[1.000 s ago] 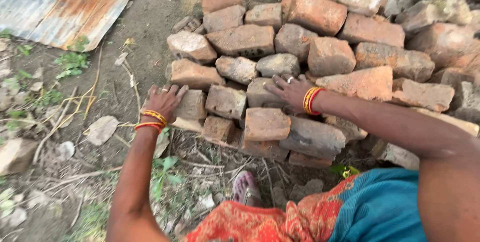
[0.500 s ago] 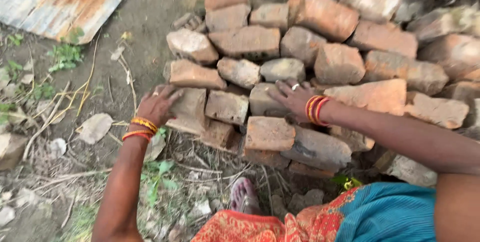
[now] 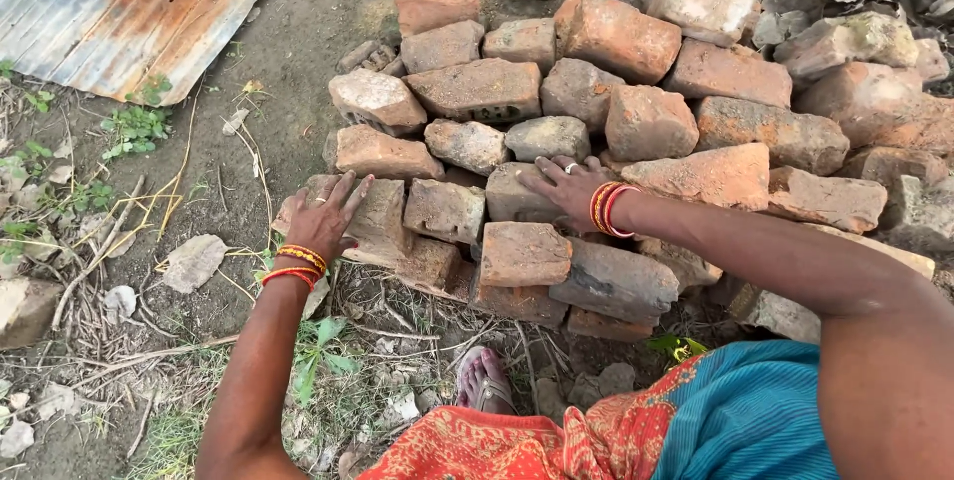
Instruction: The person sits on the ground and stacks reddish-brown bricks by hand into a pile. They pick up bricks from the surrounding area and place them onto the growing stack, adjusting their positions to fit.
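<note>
My left hand (image 3: 323, 217) lies flat, fingers spread, on a flat brick (image 3: 373, 224); my right hand (image 3: 566, 185) rests open on a grey brick (image 3: 517, 197), nothing gripped yet

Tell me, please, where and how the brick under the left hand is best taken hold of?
Probably by its left end, coming from the dirt side. The left hand lies flat on the brick; that end sits at the pile's edge, while other bricks press against its right side.

Rusty corrugated sheet (image 3: 129, 13) lies beside weeds (image 3: 134, 127) (dry twigs too).
</note>
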